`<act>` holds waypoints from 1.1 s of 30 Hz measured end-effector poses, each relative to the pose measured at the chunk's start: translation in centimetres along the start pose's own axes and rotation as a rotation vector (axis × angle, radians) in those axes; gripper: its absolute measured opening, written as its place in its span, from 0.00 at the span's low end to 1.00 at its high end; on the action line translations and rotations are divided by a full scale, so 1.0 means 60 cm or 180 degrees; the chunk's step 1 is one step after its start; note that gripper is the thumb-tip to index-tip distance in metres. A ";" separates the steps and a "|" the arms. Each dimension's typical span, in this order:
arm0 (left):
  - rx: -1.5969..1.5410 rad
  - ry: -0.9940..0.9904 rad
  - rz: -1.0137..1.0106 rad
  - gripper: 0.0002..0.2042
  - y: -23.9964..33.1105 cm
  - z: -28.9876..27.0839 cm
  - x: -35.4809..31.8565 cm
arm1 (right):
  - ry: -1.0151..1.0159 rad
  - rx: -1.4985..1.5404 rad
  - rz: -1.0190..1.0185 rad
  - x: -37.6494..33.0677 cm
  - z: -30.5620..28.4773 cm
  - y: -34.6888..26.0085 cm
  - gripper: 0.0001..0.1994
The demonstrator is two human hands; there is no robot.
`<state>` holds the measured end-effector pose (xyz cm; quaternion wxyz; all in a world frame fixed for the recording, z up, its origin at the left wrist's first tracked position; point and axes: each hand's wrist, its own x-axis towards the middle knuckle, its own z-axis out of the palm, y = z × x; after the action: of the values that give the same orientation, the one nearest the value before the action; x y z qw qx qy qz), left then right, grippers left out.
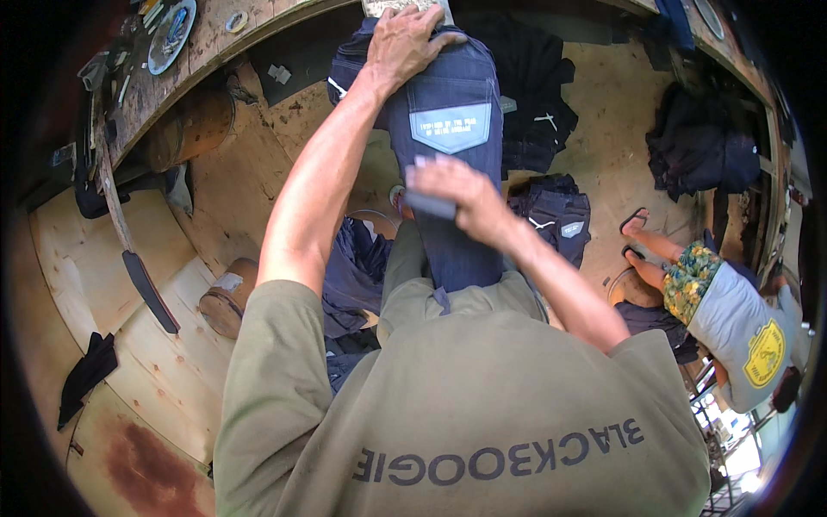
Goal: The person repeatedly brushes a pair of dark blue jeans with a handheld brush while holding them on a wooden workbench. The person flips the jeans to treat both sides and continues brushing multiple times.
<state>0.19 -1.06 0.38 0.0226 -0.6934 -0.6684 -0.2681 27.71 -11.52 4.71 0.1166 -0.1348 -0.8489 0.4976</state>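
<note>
Dark blue jeans [461,246] lie stretched lengthwise in front of me, from my lap up to the bench edge. A light blue pocket-shaped patch [450,133] with printing sits on the jeans. My left hand [405,47] is at their far end, fingers bent over the top edge and thumb resting on the cloth. Closed around a grey rectangular block [429,204], my right hand [465,191] is over the middle of the leg, just below the patch. Motion blurs its fingers, and whether the block touches the denim I cannot tell.
A worn wooden bench [220,52] curves along the far side, bearing a blue-rimmed plate [172,34] and a tape roll [236,21]. More jeans [551,215] lie around my legs. Drums [228,297] stand at left. Another person [736,323] is at right.
</note>
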 end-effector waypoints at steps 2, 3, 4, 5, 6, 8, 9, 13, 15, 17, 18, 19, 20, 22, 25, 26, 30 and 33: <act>-0.0310 -0.0461 -0.0497 0.25 0.001 0.001 0.001 | -0.0532 0.0452 0.0320 -0.006 -0.001 0.003 0.34; -0.0285 0.0018 -0.0114 0.24 0.002 0.001 0.003 | -0.0722 0.0732 0.0257 -0.004 -0.006 0.010 0.32; -0.0228 -0.0016 -0.0220 0.23 0.003 0.002 0.003 | -0.0703 0.1110 0.0177 -0.008 -0.007 0.012 0.31; -0.0188 -0.0069 -0.0329 0.23 0.003 0.003 0.004 | -0.0575 0.1527 0.0272 -0.004 -0.013 0.017 0.30; -0.0161 -0.0137 -0.0440 0.23 0.004 0.005 0.006 | -0.0155 0.2029 0.0568 -0.008 -0.014 0.016 0.31; -0.0155 0.0000 -0.0369 0.22 0.005 0.006 0.007 | 0.0016 0.1564 0.0565 -0.018 -0.016 0.018 0.36; -0.0210 -0.0018 -0.0406 0.22 0.007 0.006 0.007 | -0.0088 0.0884 0.0285 -0.024 -0.017 0.019 0.40; -0.0091 0.0396 0.0058 0.21 0.008 0.004 0.012 | -0.0967 0.1390 0.0402 -0.040 -0.024 0.021 0.44; -0.0177 0.0092 -0.0243 0.22 0.007 0.004 0.014 | -0.0662 0.1405 0.0334 -0.026 -0.043 0.023 0.41; -0.0298 -0.0175 -0.0456 0.23 0.006 0.004 0.015 | -0.0140 0.1073 0.0036 -0.019 -0.054 0.035 0.38; -0.0250 -0.0112 -0.0438 0.23 0.008 0.005 0.013 | -0.0056 0.0754 0.0042 -0.018 -0.057 0.042 0.43; -0.0176 -0.0011 -0.0388 0.23 0.007 0.006 0.014 | -0.0186 0.0822 -0.0035 -0.025 -0.051 0.045 0.50; -0.0109 0.0081 -0.0337 0.23 0.008 0.007 0.013 | -0.0394 0.0952 -0.0052 -0.033 -0.046 0.043 0.57; -0.0048 0.0212 -0.0197 0.23 0.007 0.010 0.013 | -0.0699 0.1280 -0.0258 -0.045 -0.041 0.047 0.46; -0.0173 0.0009 -0.0433 0.23 0.006 0.015 0.012 | -0.0283 0.1537 0.0219 -0.027 -0.066 0.050 0.36; -0.0126 -0.0010 -0.0431 0.23 0.004 0.016 0.012 | -0.0040 0.2054 0.0685 -0.029 -0.062 0.055 0.41; 0.0023 0.0192 -0.0231 0.22 0.007 0.010 0.012 | -0.0353 0.0639 0.0017 -0.085 -0.030 0.055 0.34; 0.0004 0.0035 -0.0302 0.22 0.017 0.013 0.023 | -0.0473 0.1870 0.0355 -0.085 -0.024 0.043 0.30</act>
<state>1.38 0.39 0.59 0.0139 -0.6595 -0.7006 -0.2723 33.24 -10.92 2.81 0.0607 -0.1049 -0.6662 0.7359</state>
